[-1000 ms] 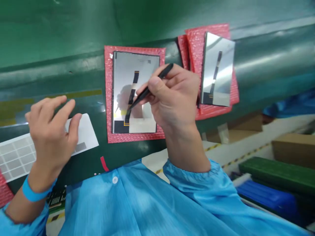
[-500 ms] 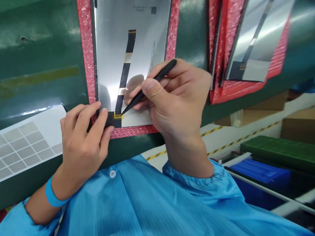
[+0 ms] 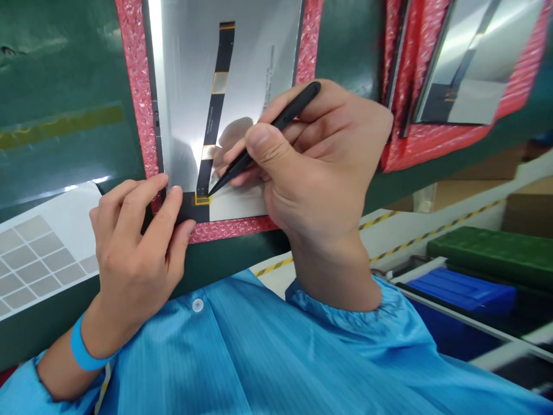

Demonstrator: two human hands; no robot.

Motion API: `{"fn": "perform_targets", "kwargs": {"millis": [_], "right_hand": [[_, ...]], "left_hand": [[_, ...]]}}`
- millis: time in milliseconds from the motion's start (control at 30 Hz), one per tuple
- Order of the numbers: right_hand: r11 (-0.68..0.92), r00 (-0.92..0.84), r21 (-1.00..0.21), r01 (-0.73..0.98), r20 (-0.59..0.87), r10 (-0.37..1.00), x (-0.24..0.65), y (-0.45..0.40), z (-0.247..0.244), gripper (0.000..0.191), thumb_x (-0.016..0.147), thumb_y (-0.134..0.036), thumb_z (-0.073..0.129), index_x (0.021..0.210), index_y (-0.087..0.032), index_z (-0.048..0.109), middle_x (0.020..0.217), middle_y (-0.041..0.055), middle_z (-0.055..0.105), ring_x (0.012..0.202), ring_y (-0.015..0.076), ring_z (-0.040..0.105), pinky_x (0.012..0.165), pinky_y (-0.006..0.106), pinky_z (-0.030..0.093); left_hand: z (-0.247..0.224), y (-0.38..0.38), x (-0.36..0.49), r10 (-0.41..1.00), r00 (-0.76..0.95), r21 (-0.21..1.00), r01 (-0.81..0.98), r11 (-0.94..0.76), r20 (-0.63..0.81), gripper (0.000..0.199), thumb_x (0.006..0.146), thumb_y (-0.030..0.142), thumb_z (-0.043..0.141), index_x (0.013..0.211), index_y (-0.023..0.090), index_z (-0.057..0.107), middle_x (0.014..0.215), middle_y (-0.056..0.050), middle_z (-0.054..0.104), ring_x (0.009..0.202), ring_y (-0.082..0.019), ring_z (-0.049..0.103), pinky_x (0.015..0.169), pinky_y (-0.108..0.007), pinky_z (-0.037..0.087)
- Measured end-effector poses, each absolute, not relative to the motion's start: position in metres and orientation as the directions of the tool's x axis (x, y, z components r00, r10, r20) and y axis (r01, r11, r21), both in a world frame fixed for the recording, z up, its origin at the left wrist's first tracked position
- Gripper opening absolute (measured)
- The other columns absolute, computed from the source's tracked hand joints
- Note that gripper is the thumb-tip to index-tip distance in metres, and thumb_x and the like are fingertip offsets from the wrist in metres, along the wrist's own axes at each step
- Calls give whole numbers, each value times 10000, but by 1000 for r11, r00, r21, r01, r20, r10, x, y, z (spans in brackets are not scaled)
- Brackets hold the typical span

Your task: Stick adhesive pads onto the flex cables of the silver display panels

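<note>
A silvery display panel lies on pink bubble wrap. Along it runs a dark flex cable, whose lower end meets a small yellow-edged connector. My right hand grips a black pointed tool between thumb and fingers, its tip at the connector's upper right edge. My left hand rests at the panel's lower left corner with its fingers apart, fingertips on the dark edge and the wrap, holding nothing.
A white sheet with grey squares lies at the left. Further panels on red bubble wrap sit at the upper right. Beyond the green table edge are a blue bin, a green box and cardboard boxes.
The view has shifted slightly, so the panel sits higher and further left. The tool tip remains at the connector, and both hands keep nearly the same pose.
</note>
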State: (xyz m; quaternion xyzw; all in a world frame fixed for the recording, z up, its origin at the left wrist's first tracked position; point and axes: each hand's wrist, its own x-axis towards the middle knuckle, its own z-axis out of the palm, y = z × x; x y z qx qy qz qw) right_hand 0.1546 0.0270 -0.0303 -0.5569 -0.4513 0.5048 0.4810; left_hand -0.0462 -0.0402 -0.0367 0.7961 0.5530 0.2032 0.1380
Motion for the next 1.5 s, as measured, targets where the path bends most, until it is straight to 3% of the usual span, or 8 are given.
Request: {"fn": "perform_targets", "kwargs": {"millis": [500, 700, 933, 1033, 1167, 1267, 1400, 1500], "right_hand": [[7, 104, -998, -57, 1, 995, 155, 29, -48, 322, 871, -424, 919, 876, -263, 641, 712, -9, 742, 669, 204, 772, 457, 256, 612], [53, 121, -997, -64, 45, 992, 152, 27, -49, 290, 877, -355, 919, 883, -249, 650, 732, -8, 734, 671, 194, 765, 488, 269, 637], [89, 325, -996, -27, 75, 943, 148, 25, -57, 236, 942, -356, 831, 883, -259, 624, 713, -29, 713, 641, 186, 758, 434, 258, 581], [74, 338, -997, -8, 67, 939, 147, 23, -56, 239, 938, -368, 822, 874, -269, 614, 727, -22, 740, 664, 198, 777, 449, 261, 589], [136, 402, -990, -40, 109, 909, 140, 22, -56, 168, 841, -214, 806, 812, -245, 643, 675, 3, 754, 568, 228, 744, 479, 337, 629], [203, 449, -977, -59, 156, 880, 136, 24, -59, 147, 757, -158, 779, 753, -240, 657, 610, 12, 728, 478, 238, 695, 395, 338, 572], [226, 402, -970, -87, 173, 899, 129, 22, -55, 152, 751, -193, 794, 715, -259, 661, 543, -22, 678, 456, 265, 702, 360, 341, 556], [214, 301, -972, -99, 176, 937, 109, 8, -40, 142, 805, -205, 814, 760, -246, 686, 618, -8, 729, 502, 259, 731, 423, 367, 616]], "left_hand": [[-37, -38, -45, 921, 313, 448, 806, -387, 233, 388, 988, 225, 714, 1376, 225, 685, 1415, -182, 701, 1287, -417, 653, 1012, -627, 524], [-37, -43, -39, 879, 392, 316, 826, -466, 271, 390, 974, 207, 748, 1362, 228, 712, 1432, -177, 699, 1320, -415, 649, 988, -566, 458], [-32, -48, -29, 880, 433, 226, 853, -470, 197, 407, 1031, 339, 712, 1389, 146, 693, 1447, -245, 666, 1346, -430, 622, 1053, -562, 367], [-31, -51, -23, 893, 427, 207, 869, -449, 143, 510, 1060, 488, 651, 1478, 197, 642, 1502, -236, 624, 1414, -441, 553, 1109, -602, 312], [-29, -62, -15, 946, 314, 183, 928, -325, 85, 542, 1022, 551, 678, 1510, 323, 615, 1601, -192, 560, 1456, -447, 496, 1122, -636, 274], [-28, -69, -21, 969, 192, 166, 962, -217, 155, 497, 1034, 583, 638, 1434, 291, 671, 1614, -195, 553, 1449, -445, 509, 1114, -626, 287], [-21, -75, -76, 950, 183, 268, 930, -251, 255, 340, 1098, 404, 570, 1305, 175, 711, 1506, -205, 646, 1408, -369, 591, 1121, -535, 402], [-20, -86, -133, 948, 241, 388, 869, -306, 209, 489, 1041, 421, 691, 1451, 166, 618, 1508, -195, 650, 1442, -344, 591, 1184, -495, 430]]}}
